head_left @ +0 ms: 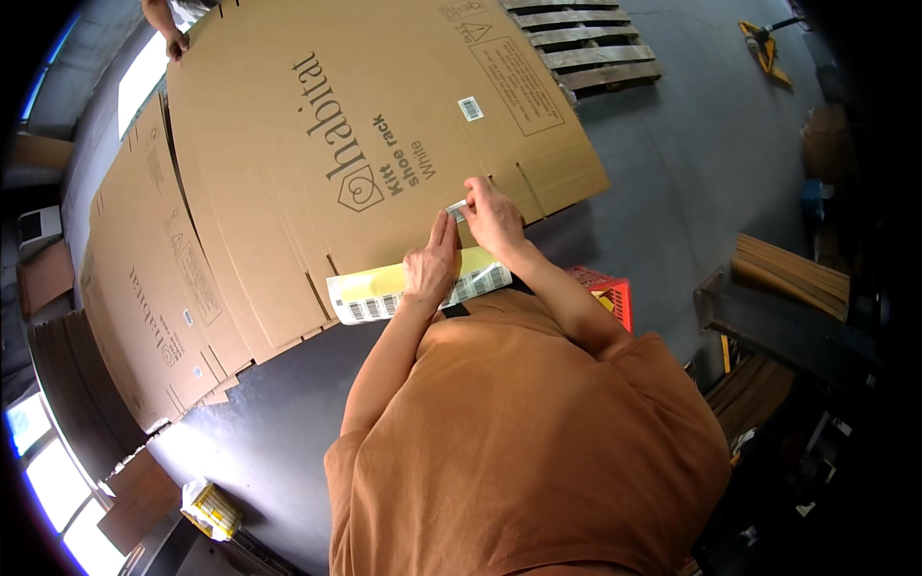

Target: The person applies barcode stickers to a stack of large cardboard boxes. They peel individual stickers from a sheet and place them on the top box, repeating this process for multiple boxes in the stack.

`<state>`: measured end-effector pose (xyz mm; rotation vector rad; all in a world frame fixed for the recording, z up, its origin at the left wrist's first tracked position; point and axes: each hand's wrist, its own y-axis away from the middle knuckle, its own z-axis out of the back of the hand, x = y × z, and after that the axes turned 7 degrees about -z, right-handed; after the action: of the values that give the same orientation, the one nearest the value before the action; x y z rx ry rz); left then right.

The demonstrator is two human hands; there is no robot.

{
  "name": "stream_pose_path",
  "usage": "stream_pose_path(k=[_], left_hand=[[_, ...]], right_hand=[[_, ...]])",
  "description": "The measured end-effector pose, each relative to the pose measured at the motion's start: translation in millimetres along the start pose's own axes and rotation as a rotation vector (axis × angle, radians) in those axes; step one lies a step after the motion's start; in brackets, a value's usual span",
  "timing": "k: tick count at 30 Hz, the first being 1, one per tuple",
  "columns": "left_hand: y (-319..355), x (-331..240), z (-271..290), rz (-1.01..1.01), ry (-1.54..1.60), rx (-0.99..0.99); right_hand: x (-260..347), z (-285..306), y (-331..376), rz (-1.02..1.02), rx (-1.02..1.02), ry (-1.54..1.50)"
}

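Note:
A large flat brown cardboard carton [279, 192] with dark print lies in front of me, its near edge close to my body. At that edge, a small white label [456, 210] sits between my two hands. My right hand [495, 216] pinches the label's right side with bent fingers. My left hand [432, 264] has its fingers stretched out, their tips by the label's left side. Beneath my left hand a yellow and white sheet of barcode labels [370, 293] lies across the carton's edge, partly covered by the hand. Another white barcode label [469, 108] is stuck farther up the carton.
Another person's hand [177, 45] touches the carton's far left edge. More flat cartons [144, 288] lie at the left. A wooden pallet [591, 43] is on the floor beyond. A red plastic crate [615, 296] stands by my right arm, near stacked cardboard [792, 274].

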<state>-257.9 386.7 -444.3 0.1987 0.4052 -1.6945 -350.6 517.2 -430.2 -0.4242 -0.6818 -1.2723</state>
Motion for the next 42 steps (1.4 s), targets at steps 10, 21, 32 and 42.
stream_pose_path(k=[10, 21, 32, 42], left_hand=[[-15, -1, 39, 0.200, 0.185, -0.192], [-53, 13, 107, 0.386, 0.120, -0.371], [-26, 42, 39, 0.737, 1.036, -0.191], [-28, 24, 69, 0.570, 1.593, -0.284]], right_hand=[[-35, 83, -20, -0.152, 0.491, -0.360], [15, 135, -4, 0.176, 0.359, -0.761], [-17, 180, -10, 0.031, 0.270, -0.807], [-37, 197, -6, -0.028, 0.215, -0.712]])
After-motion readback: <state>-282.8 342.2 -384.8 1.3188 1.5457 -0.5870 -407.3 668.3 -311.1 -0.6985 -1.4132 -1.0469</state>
